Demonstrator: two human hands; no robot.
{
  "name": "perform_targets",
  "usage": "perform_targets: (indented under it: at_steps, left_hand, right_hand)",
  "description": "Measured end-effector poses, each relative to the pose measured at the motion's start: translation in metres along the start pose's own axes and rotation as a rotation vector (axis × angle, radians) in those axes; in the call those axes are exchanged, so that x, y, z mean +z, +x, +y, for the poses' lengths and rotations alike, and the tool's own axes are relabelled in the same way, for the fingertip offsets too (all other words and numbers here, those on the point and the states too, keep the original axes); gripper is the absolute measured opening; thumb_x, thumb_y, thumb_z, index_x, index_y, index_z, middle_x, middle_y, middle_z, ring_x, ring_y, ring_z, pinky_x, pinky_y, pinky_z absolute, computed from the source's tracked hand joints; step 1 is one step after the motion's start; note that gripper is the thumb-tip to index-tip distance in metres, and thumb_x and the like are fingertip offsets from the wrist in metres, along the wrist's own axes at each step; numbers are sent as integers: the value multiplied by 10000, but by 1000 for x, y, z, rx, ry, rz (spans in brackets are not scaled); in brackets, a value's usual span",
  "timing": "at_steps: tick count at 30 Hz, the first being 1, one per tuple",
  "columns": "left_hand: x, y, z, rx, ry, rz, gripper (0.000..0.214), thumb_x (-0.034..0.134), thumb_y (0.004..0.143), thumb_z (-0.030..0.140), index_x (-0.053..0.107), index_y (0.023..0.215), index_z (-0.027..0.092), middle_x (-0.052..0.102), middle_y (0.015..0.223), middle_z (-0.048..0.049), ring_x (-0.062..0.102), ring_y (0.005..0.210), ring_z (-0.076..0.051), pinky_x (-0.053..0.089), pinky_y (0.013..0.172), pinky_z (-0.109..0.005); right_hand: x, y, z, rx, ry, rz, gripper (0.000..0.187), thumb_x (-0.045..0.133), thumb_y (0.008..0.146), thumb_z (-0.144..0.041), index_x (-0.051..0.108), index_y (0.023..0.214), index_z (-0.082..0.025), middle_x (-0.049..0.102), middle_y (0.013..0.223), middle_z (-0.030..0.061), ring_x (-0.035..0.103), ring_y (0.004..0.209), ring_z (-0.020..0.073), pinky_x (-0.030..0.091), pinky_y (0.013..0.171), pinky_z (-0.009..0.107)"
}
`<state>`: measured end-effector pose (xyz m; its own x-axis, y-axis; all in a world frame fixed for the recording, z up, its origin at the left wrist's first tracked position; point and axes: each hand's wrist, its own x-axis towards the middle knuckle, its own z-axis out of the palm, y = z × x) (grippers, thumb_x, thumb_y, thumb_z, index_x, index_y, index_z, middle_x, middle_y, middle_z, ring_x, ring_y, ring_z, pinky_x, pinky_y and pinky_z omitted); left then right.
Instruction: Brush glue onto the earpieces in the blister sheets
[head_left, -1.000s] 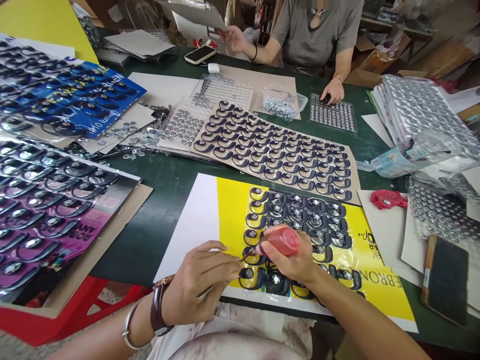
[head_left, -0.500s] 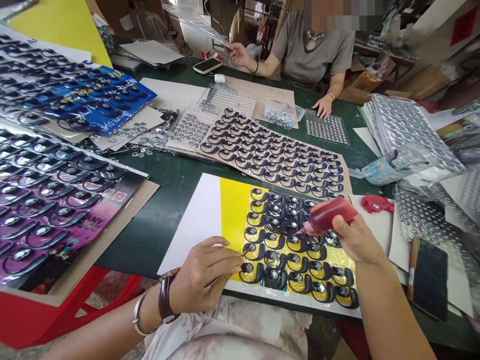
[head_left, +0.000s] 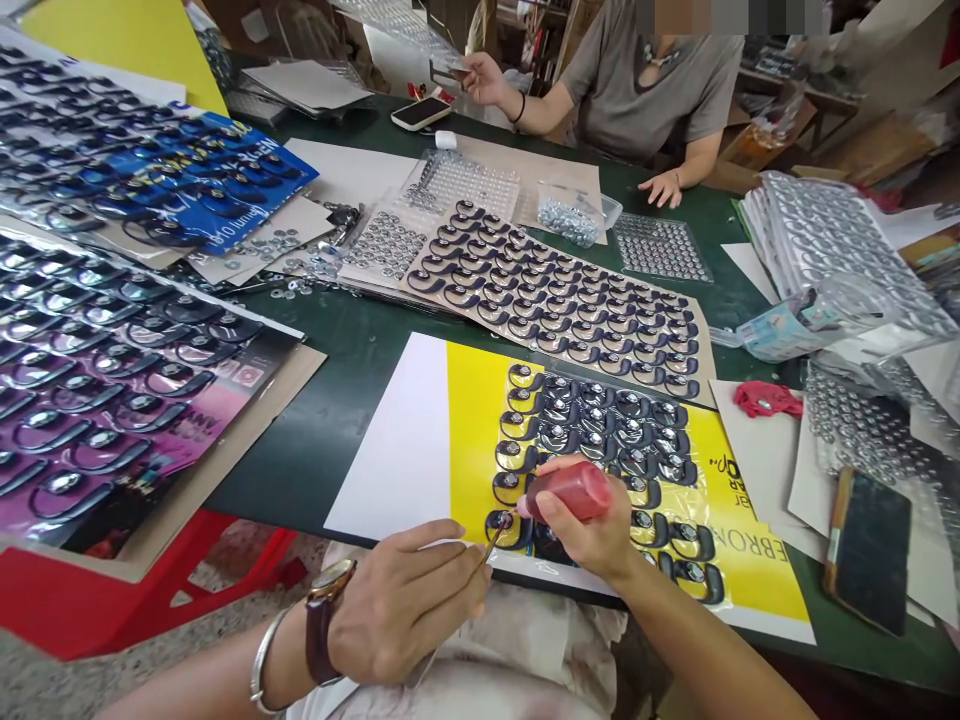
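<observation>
My right hand [head_left: 604, 535] is wrapped round a red squeeze bottle [head_left: 577, 490], tilted with its nozzle pointing left and down. The nozzle is close to a black curved piece [head_left: 508, 532] with a shiny round centre, at the lower left of several rows. In my left hand [head_left: 409, 605], closed fingers pinch a thin pointed tool [head_left: 492, 546] whose tip is at that same piece. Its exact kind is hidden by the fingers. Under the rows lies a yellow and white printed sheet [head_left: 469, 420]. My right hand covers some of the pieces.
Beyond it lies a brown card [head_left: 703, 370] of similar pieces. Stacked sheets [head_left: 225, 440] stand to the left, a phone [head_left: 870, 550] and red cloth [head_left: 766, 399] to the right. A co-worker's hand [head_left: 664, 187] is over the far table edge; the other holds a clear plastic sheet.
My right hand has brought the red bottle left and down, from the middle rows to the lower-left piece. The co-worker's hand has lifted off the clear tray of shiny parts.
</observation>
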<state>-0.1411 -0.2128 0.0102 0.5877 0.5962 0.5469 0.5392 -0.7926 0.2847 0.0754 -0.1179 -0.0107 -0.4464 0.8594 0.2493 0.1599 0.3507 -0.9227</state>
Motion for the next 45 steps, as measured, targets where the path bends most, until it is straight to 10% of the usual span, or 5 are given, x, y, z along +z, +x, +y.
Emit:
perform_targets:
  at_steps: [12, 45]
  left_hand:
    - [-4, 6, 1, 76, 62, -120, 201, 522, 893, 128, 659, 990, 16, 697, 944, -158, 674, 853, -226, 571, 824, -350]
    - [-8, 14, -3, 29, -3, -104, 307, 364, 954, 113, 655, 985, 24, 708, 933, -142, 679, 819, -208, 564, 803, -354]
  right_hand:
    - [4, 7, -7, -189, -184, -8, 65, 641, 807, -244, 642, 758, -201, 716, 730, 16, 673, 588, 137, 542, 584, 239]
    - [0, 1, 0, -111, -203, 93, 49, 646, 797, -244, 617, 806, -204, 717, 656, 13, 681, 545, 170, 561, 554, 279]
